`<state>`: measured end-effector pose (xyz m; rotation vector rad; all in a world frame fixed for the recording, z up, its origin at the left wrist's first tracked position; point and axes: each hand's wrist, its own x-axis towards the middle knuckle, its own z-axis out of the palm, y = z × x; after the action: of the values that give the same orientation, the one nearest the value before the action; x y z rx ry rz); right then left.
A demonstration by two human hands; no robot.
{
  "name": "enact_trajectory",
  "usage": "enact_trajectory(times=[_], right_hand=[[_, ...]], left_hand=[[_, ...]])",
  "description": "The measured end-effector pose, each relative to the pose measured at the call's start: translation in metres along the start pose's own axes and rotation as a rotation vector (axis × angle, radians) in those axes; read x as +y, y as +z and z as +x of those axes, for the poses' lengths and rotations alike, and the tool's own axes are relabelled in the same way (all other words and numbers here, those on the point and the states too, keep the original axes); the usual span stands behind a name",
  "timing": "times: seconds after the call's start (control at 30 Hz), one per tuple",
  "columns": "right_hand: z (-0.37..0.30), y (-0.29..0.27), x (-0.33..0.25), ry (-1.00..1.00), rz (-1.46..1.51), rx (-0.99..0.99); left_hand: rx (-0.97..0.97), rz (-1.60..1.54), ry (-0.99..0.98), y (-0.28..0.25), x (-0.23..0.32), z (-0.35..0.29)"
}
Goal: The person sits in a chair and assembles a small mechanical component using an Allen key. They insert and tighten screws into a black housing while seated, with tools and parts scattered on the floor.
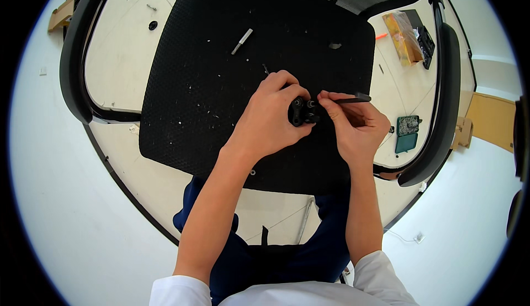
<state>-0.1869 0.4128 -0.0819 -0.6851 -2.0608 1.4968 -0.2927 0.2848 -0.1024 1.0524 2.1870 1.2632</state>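
Note:
My left hand (270, 115) is closed around a small black part (302, 111) with several round, knobbed ends, held over the chair seat (182, 101). Just to its right, my right hand (356, 129) pinches a slim dark tool (353, 99) between thumb and fingers. The tool's thicker end sticks out to the right, past the knuckles; its kind is unclear. My right fingertips are close beside the black part, and whether they touch it is hard to see. Farther up the seat lies a short stick (242, 41), white at one end and grey at the other.
Small scraps and a grey bit (335, 46) are scattered on the seat. Black armrests (450, 101) curve along both sides. On the floor at right are an open green case (407, 133) and a yellow package (403, 38). A small nut (253, 172) lies near the seat's front edge.

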Motion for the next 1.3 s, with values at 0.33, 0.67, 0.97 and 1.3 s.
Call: enact_trajectory(times=[0.33,0.67,0.97,1.3], right_hand=[[0.009,-0.008,-0.009,-0.014,0.289,0.001],[0.014,-0.031,-0.054,0.246,0.140,-0.036],[0.012,-0.037,-0.085,0.112,0.212,-0.312],[0.071,-0.061,-0.129,-0.492,-0.993,-0.606]], left_hand=[[-0.114,-0.047,-0.021,-0.006,-0.001,0.010],[-0.106,0.051,0.093,-0.008,-0.001,0.012],[-0.252,-0.279,0.086,-0.035,-0.003,0.009],[-0.372,-0.421,0.044,-0.041,0.009,0.002]])
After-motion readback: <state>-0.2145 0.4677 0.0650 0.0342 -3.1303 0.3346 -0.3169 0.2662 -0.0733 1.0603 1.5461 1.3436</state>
